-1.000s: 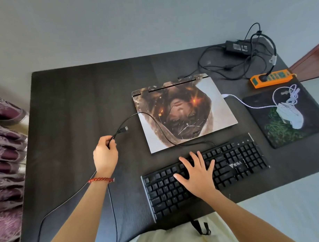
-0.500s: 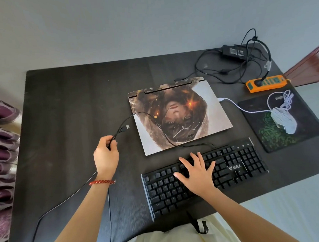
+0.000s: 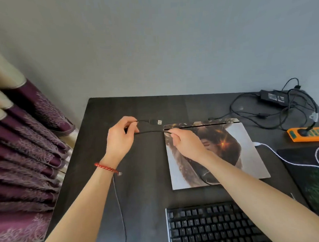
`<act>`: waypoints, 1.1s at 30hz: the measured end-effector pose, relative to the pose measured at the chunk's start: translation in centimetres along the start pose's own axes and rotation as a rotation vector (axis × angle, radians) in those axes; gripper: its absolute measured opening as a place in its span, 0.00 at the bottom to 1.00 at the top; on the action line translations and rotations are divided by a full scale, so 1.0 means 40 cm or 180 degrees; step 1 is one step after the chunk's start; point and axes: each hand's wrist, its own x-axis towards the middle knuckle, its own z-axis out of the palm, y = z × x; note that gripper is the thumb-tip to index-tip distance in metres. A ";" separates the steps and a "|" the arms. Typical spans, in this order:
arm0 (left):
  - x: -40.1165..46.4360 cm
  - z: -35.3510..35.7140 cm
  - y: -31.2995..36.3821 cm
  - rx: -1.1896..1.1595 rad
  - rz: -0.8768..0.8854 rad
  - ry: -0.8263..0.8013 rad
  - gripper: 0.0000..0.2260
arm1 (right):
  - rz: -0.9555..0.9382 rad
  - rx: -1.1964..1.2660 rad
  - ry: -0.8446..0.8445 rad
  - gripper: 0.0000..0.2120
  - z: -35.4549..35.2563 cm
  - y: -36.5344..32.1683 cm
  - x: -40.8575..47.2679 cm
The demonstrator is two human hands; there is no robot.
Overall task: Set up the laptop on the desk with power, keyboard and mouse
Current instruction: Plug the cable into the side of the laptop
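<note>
Curtain (image 3: 24, 161) hangs at far left, clear of the work. Left hand (image 3: 120, 140), grip pinched on the black keyboard cable (image 3: 150, 132), holds it just behind the USB plug (image 3: 156, 122), which is raised off the dark surface (image 3: 139, 185) and points toward the laptop (image 3: 237, 154). Right hand (image 3: 187, 142) pinches the same cable over the closed lid's rear-left corner. Keyboard (image 3: 213, 225) lies at the near edge. Charger brick (image 3: 272, 96), orange power strip (image 3: 307, 133) and white mouse cable (image 3: 283, 157) sit at right. Risk, as judged: the plug may meet the port inverted or skewed, and slack cable could drag across the lid.
</note>
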 end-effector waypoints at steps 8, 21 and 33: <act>0.265 -0.080 0.097 -0.0167 0.0154 0.0651 0.06 | -0.0516 -0.0045 -0.1964 0.16 -0.031 -0.041 0.096; 0.252 -0.073 0.108 -0.0494 0.0066 -0.0766 0.05 | -0.0749 0.1147 0.0202 0.16 -0.194 -0.172 0.277; 0.302 -0.200 -0.046 0.1022 -0.0545 -0.1166 0.11 | 0.1236 0.1161 0.1847 0.15 -0.180 -0.011 0.289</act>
